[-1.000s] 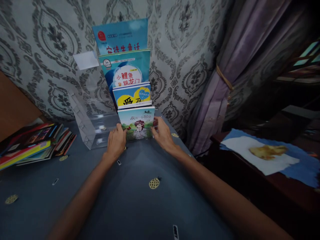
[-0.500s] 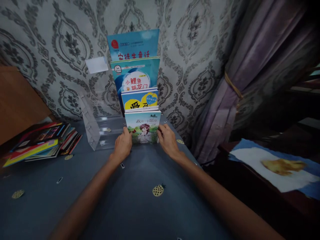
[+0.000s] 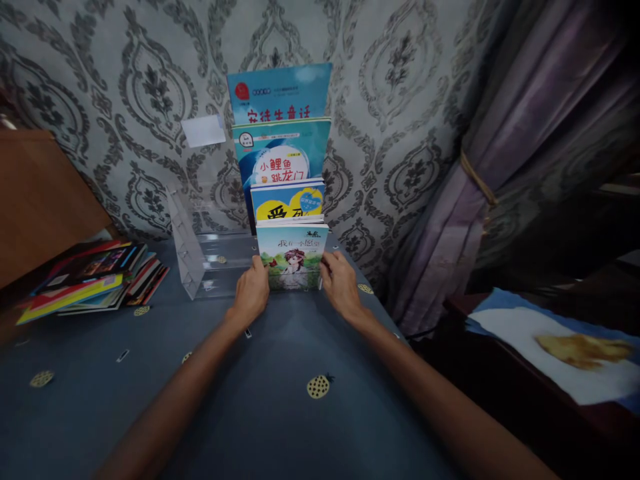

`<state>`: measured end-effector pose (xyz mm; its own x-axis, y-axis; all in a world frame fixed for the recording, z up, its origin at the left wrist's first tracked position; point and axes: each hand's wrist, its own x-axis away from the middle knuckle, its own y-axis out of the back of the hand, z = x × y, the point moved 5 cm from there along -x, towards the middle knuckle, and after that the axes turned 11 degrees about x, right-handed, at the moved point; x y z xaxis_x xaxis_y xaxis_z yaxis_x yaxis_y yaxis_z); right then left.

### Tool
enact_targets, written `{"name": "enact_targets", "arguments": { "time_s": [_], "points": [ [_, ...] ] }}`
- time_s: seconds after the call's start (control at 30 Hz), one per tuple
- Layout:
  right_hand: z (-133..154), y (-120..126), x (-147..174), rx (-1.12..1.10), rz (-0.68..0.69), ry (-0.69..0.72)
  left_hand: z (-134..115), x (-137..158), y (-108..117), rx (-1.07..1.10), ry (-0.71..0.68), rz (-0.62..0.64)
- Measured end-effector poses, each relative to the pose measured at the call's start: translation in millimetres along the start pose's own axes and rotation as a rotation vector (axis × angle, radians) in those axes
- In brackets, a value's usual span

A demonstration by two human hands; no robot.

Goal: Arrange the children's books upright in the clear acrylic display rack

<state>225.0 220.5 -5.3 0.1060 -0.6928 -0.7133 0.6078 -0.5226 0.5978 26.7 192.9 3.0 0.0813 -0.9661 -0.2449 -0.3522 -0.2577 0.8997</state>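
Both arms reach forward, left hand [image 3: 251, 293] and right hand [image 3: 341, 287] facing inward, fingers curled.

The dark blue tablecloth [image 3: 280, 373] lies bare between the two forearms and out to the left, so a hand could slide there freely. Ahead, the clear acrylic book rack [image 3: 200, 260] with its stepped books [image 3: 285, 167] blocks the way to the patterned wall [image 3: 125, 100] (it stands right against it). A stack of picture books [image 3: 90, 280] hems the far left, the purple curtain [image 3: 475, 187] the right.
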Motion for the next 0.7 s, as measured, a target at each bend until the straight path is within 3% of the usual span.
{"name": "enact_targets", "arguments": {
  "time_s": [0.7],
  "points": [
    [-10.1, -1.5, 4.2, -0.226, -0.133, -0.129, 4.9, 0.5, -7.3, -0.096, -0.015, 0.034]
  ]
}}
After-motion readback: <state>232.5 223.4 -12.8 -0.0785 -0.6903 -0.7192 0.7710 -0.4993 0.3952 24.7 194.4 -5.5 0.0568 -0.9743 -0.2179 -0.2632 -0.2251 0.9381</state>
